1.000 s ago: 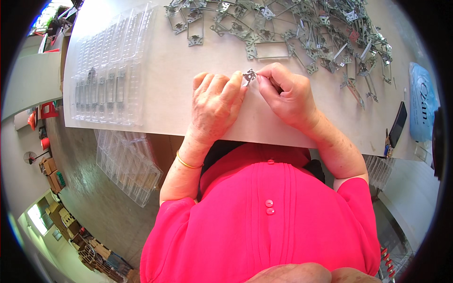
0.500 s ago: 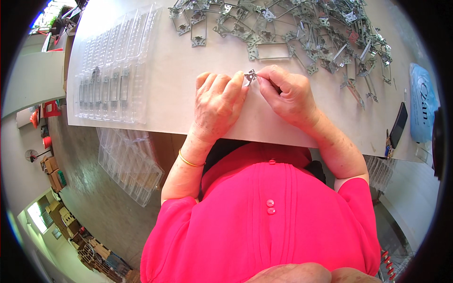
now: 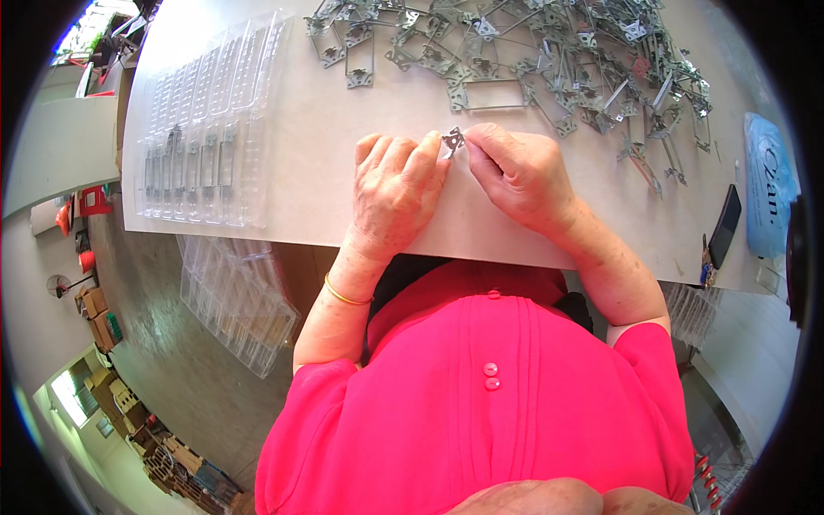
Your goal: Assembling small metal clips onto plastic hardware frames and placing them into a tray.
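Between my two hands, just above the near part of the table, is a small silvery metal bracket (image 3: 452, 139) with holes in its plate. My left hand (image 3: 396, 189) is closed, pinching the bracket's left side between thumb and forefinger. Closed too, my right hand (image 3: 525, 172) has its thumb and forefinger at the bracket's right edge. The rest of the piece is hidden behind my fingers. Beyond both hands lies a tangled heap of similar metal brackets with thin rods (image 3: 549, 64).
A clear plastic tray (image 3: 202, 193) with several metal pieces in its slots lies on the white table (image 3: 309, 184) at left. More clear trays (image 3: 236, 296) are below the table edge. At right are a dark phone (image 3: 726, 225), keys (image 3: 706, 266) and a blue plastic bag (image 3: 766, 184).
The bracket has shifted very slightly left and turned a little in my fingers. My right thumb and forefinger have closed together more. My left hand has hardly moved.
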Motion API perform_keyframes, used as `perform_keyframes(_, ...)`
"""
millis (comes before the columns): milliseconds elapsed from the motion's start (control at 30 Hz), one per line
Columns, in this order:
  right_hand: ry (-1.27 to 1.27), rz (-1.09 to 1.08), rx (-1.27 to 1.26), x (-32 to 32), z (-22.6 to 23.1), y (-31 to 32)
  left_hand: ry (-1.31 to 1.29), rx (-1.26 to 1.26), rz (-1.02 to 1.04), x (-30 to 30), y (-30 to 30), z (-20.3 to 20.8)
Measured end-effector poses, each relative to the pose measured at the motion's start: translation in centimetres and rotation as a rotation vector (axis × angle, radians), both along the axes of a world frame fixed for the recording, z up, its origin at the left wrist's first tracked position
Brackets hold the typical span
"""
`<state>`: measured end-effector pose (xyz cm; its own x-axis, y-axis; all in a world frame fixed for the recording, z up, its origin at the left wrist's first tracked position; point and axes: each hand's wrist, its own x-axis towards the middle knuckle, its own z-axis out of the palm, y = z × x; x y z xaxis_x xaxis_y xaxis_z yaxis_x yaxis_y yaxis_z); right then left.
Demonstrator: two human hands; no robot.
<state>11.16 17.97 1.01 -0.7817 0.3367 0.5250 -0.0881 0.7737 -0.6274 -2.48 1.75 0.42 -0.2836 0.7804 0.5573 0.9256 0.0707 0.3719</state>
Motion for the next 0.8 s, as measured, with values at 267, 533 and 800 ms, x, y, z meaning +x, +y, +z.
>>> perform_keyframes(267, -0.016, 0.007, -0.109, 0.02, 0.28, -0.06, -0.004, -0.009, 0.001, 0.00, -0.05, -0.03)
perform_keyframes(533, -0.017, 0.015, -0.071, -0.01, 0.12, 0.00, 0.017, 0.007, -0.002, -0.09, -0.01, -0.08)
perform_keyframes(800, -0.004, 0.009, -0.012, -0.08, 0.24, 0.13, 0.025, 0.023, -0.006, -0.12, 0.10, -0.20)
